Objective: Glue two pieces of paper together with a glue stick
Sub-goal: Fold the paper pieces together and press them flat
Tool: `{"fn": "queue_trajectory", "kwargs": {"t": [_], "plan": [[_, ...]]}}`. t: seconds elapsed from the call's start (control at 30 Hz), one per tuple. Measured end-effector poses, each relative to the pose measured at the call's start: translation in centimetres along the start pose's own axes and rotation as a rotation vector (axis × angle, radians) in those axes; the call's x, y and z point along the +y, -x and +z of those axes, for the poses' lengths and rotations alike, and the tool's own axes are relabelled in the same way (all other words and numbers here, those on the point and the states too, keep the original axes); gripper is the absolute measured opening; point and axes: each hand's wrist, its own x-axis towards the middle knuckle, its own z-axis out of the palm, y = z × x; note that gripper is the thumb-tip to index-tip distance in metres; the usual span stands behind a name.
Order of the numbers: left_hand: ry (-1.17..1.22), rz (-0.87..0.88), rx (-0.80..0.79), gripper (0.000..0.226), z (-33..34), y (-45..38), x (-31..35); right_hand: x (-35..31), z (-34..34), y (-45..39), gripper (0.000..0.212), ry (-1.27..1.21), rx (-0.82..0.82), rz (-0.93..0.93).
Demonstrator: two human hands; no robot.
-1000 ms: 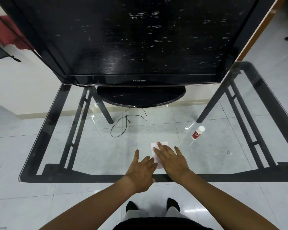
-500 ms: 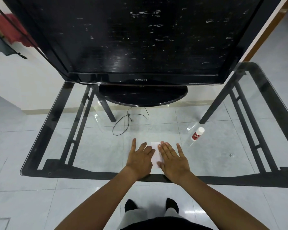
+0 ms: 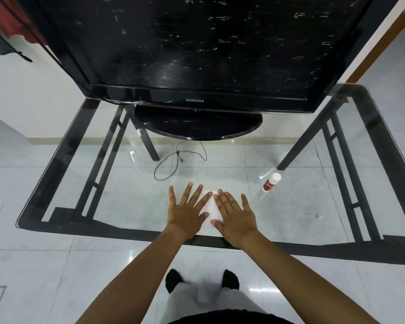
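Note:
A small white paper (image 3: 209,211) lies flat on the glass table near its front edge. My left hand (image 3: 187,210) rests palm down on the paper's left side, fingers spread. My right hand (image 3: 234,213) lies palm down on its right side, fingers spread too. Only a strip of paper shows between the two hands; whether it is one sheet or two stacked I cannot tell. A glue stick (image 3: 270,182) with a red label and a white cap lies on the glass to the right, well apart from my right hand.
The glass table has a black frame (image 3: 126,232) along the front. A large black television (image 3: 197,54) on a round base (image 3: 197,127) fills the back of the table. A thin black cable (image 3: 173,162) shows on the floor beneath the glass.
Both hands have slid forward and flattened, with fingers spreading wider. They have moved slightly apart, baring a strip of paper between them. The view has tilted down a little.

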Motion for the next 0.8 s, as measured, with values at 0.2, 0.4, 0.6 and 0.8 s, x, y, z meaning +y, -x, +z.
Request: {"fn": "queue_trajectory", "kwargs": {"t": [0.2, 0.4, 0.6, 0.8], "plan": [[0.190, -0.079, -0.124, 0.072, 1.1, -0.6, -1.4, 1.1, 1.6, 0.1, 0.072, -0.093, 0.100, 0.000], [0.209, -0.081, -0.173, 0.073, 1.4, -1.1, -1.5, 1.1, 2.4, -0.2, 0.070, -0.125, 0.142, -0.023], [0.258, -0.079, -0.302, 0.075, 1.1, -2.2, -1.9, 1.3, 2.7, -0.4, 0.070, -0.148, 0.161, -0.044], [0.249, -0.016, -0.211, 0.082, 0.9, -1.3, -2.2, 1.4, 1.8, -0.2, 0.080, -0.145, 0.108, -0.061]]}}
